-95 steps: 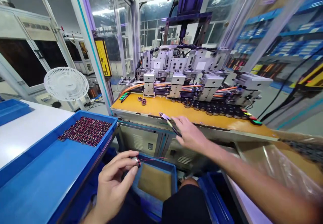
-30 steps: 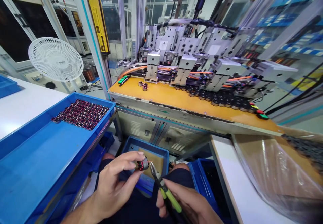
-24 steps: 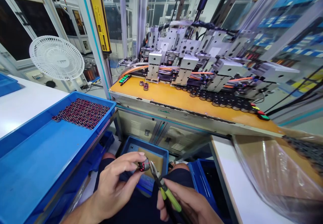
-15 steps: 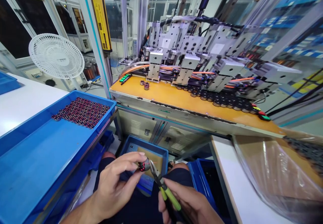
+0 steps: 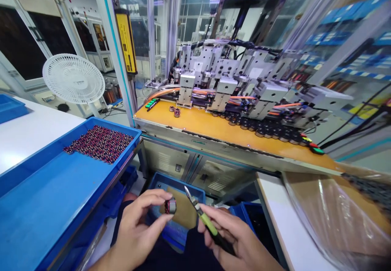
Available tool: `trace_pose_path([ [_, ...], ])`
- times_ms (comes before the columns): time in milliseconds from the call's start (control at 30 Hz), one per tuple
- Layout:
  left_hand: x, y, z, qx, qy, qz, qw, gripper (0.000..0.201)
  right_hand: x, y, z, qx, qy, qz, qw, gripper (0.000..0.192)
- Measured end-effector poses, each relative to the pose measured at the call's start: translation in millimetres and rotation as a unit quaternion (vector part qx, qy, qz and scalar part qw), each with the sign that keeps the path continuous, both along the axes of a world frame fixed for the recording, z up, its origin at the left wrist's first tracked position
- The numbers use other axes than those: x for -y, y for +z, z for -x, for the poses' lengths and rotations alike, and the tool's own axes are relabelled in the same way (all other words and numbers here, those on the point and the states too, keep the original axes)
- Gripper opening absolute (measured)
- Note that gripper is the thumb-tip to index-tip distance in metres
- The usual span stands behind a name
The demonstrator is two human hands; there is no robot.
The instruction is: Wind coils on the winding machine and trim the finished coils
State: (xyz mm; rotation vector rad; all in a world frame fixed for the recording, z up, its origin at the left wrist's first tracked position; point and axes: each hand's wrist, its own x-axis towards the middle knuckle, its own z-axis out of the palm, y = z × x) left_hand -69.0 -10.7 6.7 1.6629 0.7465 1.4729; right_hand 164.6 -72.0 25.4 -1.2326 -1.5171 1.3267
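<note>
Over blue bin (image 5: 171, 230), cutters (image 5: 201, 216) have left wound coil (image 5: 170, 206).

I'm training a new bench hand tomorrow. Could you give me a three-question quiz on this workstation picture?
1. True or false: the left hand pinches a small wound coil.
2. Which tool does the right hand hold? A) screwdriver B) green-handled cutters C) tweezers
3. Fill in: the pile of small dark-red parts lies in the far end of a ____ tray.

Key: 1 true. 2 B. 3 blue.
</note>
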Motion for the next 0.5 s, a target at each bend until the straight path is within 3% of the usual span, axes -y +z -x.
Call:
trace_pose_path([
  [100, -3.9, -1.2, 4.3, 0.096, -0.031, 0.188, 0.977, 0.017, -41.3, 23.5, -14.4, 0.205, -0.038, -0.114, 0.971, 0.048],
  [200, -4.1, -5.9, 11.3, 0.126, -0.023, 0.324, 0.937, 0.029, -108.4, 50.8, -32.7, 0.408, -0.131, -0.213, 0.878, 0.059],
  [267, -0.8, -13.0, 19.7, 0.123, 0.003, 0.358, 0.926, 0.037, -159.8, 61.7, -44.5, 0.457, -0.177, -0.213, 0.845, 0.061],
  [367, 5.8, -26.3, 43.5, 0.101, 0.045, 0.365, 0.925, 0.040, -226.5, 61.2, -55.7, 0.496, -0.212, -0.192, 0.820, 0.048],
  [500, 4.5, -32.1, 99.6, 0.074, 0.116, 0.377, 0.916, 0.044, -271.2, 43.6, -55.6, 0.515, -0.212, -0.184, 0.810, 0.045],
])
